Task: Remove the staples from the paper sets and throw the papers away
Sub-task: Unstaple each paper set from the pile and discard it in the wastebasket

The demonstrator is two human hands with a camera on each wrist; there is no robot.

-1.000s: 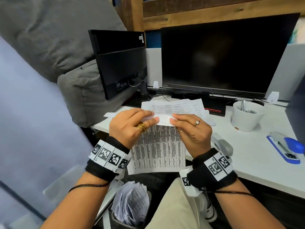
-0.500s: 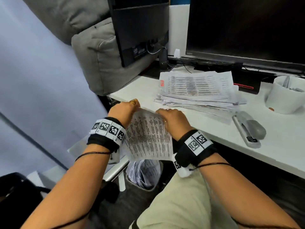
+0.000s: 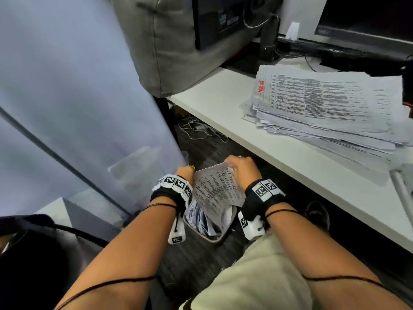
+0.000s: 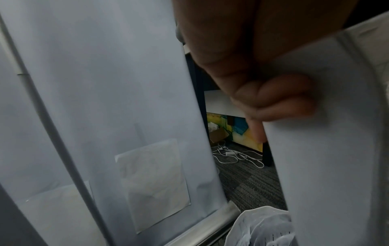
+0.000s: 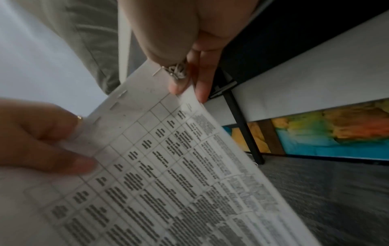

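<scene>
Over the waste bin (image 3: 210, 222), below the desk edge (image 3: 290, 157): left hand (image 3: 185, 172) and right hand (image 3: 244, 167) each pinch the printed paper set (image 3: 215, 189). Staples (image 5: 121, 96) look still seated; binning now risks discarding stapled sheets.

Printed paper set (image 3: 215, 190) hangs tilted above paper-filled bin (image 3: 232, 217), staples (image 5: 120, 95) along top edge.
</scene>
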